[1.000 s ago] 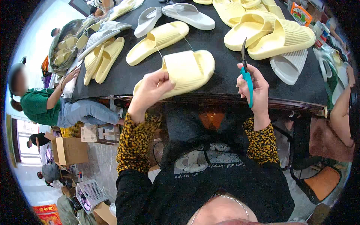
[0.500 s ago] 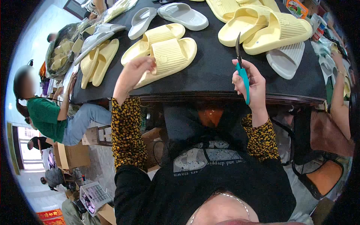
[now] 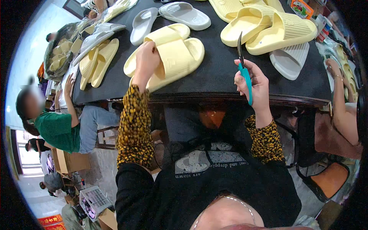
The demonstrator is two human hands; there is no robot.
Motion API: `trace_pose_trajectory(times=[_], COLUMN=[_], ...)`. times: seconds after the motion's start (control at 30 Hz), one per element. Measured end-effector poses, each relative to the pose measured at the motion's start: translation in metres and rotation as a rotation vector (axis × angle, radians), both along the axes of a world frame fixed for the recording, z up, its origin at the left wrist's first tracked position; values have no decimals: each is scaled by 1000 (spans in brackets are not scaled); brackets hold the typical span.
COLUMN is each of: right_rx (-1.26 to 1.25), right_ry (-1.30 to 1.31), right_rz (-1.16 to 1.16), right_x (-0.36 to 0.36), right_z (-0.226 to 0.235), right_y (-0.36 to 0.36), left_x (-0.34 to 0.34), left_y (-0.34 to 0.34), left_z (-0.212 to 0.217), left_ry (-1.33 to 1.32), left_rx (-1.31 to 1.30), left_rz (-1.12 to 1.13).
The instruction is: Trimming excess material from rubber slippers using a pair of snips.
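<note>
My left hand [image 3: 147,63] is closed at the foot opening of a pale yellow slide slipper [image 3: 179,57], gripping the edge of its ribbed strap; the fingertips are hidden inside. This slipper lies against a second yellow slipper [image 3: 165,33] just behind it. In my right hand [image 3: 258,88] is a pair of scissors [image 3: 245,78] with teal handles, held upright above the table's near edge. Its dark, slightly curved blades point away from me, toward a stack of yellow slippers [image 3: 283,32].
Grey slippers [image 3: 186,16] lie at the back of the dark table [image 3: 214,76]. Another grey slipper [image 3: 291,61] sits under the yellow stack at right. More slippers [image 3: 100,61] stand at left, near a person in green [image 3: 57,128]. Another person's arm [image 3: 339,92] reaches in from the right.
My left hand has moved up and right, from the slipper's near side to its strap opening. That slipper has shifted slightly. My right hand with the scissors has barely moved.
</note>
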State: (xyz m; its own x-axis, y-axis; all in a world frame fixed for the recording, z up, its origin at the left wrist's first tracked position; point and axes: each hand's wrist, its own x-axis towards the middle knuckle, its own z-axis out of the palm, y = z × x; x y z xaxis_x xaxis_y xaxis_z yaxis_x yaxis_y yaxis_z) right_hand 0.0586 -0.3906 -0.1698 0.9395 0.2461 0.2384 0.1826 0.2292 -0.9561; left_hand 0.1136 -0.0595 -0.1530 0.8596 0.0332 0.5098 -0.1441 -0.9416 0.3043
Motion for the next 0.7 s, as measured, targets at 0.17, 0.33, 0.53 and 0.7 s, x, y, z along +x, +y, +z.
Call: trace_pose_trajectory(times=[0.17, 0.33, 0.53, 0.7], right_rx=[-113, -410, -651, -750], right_ry=[-24, -113, -16, -131], right_rz=[35, 122, 177, 163], right_x=[-20, -62, -87, -86], right_z=[-5, -2, -20, -34], right_y=[-7, -10, -7, -16], left_x=[-71, -128, -145, -153], left_y=[-39, -76, -78, -84], left_z=[-4, -19, -47, -57], left_ry=[-92, -200, -255, -360], left_rx=[-20, -16, -57, -54], left_rz=[-52, 4, 51, 8])
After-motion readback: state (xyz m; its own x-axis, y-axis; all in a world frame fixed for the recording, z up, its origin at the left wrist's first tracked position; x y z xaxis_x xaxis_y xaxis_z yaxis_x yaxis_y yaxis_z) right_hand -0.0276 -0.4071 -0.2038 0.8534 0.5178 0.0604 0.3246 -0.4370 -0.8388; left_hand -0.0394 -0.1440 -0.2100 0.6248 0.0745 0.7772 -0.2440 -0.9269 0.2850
